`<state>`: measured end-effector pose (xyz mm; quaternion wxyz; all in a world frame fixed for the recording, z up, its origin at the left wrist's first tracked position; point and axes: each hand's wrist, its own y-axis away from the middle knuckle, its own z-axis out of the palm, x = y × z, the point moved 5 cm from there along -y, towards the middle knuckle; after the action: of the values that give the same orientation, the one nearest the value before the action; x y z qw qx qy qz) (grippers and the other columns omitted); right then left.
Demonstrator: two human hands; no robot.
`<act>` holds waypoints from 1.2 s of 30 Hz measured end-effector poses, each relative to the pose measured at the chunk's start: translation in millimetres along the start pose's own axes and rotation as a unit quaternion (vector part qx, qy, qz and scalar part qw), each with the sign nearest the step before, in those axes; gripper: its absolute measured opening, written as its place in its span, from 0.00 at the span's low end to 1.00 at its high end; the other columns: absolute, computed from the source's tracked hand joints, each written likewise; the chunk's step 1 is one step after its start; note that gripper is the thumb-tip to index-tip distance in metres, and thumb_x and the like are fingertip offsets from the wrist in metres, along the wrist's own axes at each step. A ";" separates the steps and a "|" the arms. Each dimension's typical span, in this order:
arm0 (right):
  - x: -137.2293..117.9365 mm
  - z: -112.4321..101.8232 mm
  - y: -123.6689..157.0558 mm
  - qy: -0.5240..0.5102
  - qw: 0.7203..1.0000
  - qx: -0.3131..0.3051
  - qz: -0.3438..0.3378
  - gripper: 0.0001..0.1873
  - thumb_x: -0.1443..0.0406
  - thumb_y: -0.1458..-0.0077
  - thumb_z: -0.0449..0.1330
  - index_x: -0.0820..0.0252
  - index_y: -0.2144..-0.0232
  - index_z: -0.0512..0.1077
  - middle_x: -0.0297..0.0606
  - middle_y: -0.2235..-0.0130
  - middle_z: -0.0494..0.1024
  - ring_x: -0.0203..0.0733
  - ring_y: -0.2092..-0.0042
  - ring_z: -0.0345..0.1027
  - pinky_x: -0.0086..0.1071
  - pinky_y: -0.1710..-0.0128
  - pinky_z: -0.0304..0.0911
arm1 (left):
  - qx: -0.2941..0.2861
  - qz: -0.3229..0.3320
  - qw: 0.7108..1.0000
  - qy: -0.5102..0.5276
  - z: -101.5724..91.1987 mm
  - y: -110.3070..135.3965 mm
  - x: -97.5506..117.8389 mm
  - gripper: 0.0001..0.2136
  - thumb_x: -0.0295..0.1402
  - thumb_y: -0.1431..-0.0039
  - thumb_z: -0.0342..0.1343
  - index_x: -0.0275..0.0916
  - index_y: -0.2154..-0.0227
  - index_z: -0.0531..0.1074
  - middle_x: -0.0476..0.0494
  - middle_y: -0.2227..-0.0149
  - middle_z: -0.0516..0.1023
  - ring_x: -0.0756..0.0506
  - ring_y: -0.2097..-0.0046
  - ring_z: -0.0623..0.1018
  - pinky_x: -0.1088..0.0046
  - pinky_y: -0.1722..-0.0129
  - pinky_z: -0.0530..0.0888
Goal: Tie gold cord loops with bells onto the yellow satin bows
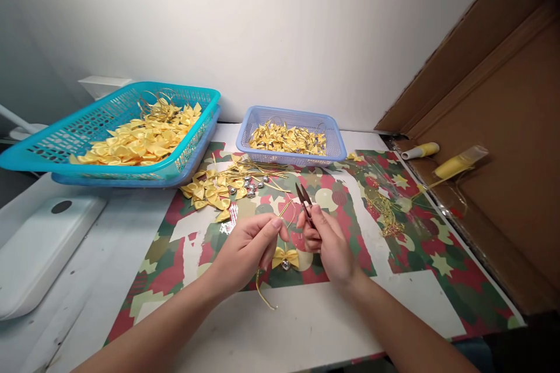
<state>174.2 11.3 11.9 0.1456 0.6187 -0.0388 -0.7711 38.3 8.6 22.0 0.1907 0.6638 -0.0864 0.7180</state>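
Note:
My left hand [256,239] is closed in a pinch on a gold cord [262,296], whose one end sticks up past the fingertips and whose other end hangs below the palm. Just under those fingers is a yellow bow [292,257] with a silver bell [286,264] at its middle. Dark thread snips [305,203] sit in my right hand [326,239], blades pointing up and apart at the tips. The blades are close to the cord's upper end; whether they touch it I cannot tell. Behind the hands lie loose yellow bows [210,191], gold cords [262,170] and silver bells [251,186].
A turquoise basket [39,137] heaped with bows stands at left, nested in a blue one. A smaller lavender basket [297,158] of bows is at the back. Yellow thread spools [455,166] lie at right by cardboard, near gold scraps [389,215]. A white device [44,250] lies left.

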 end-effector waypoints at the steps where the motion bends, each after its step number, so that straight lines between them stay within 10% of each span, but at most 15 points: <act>1: 0.4 -0.2 -0.1 0.014 1.000 0.000 0.003 0.27 0.43 0.44 0.50 0.61 0.75 0.64 0.25 0.79 0.47 0.28 0.78 0.37 0.27 0.80 0.37 | 0.003 0.003 1.000 -0.001 -0.7 0.0 0.5 0.18 0.46 0.38 0.46 0.37 0.75 0.68 0.58 0.89 0.57 0.56 0.85 0.58 0.81 0.83 0.58; 36: -5.7 -1.4 -1.6 0.105 0.994 -0.008 -0.018 0.27 0.44 0.45 0.52 0.59 0.81 0.57 0.27 0.81 0.50 0.29 0.78 0.38 0.28 0.80 0.36 | 0.047 -0.010 0.994 -0.095 -2.1 3.2 6.3 0.17 0.43 0.39 0.45 0.38 0.78 0.67 0.56 0.89 0.59 0.54 0.85 0.59 0.79 0.83 0.58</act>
<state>176.4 14.5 16.6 0.1401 0.6959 -0.0063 -0.7043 34.8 7.6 28.3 0.1575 0.7379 -0.0638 0.6532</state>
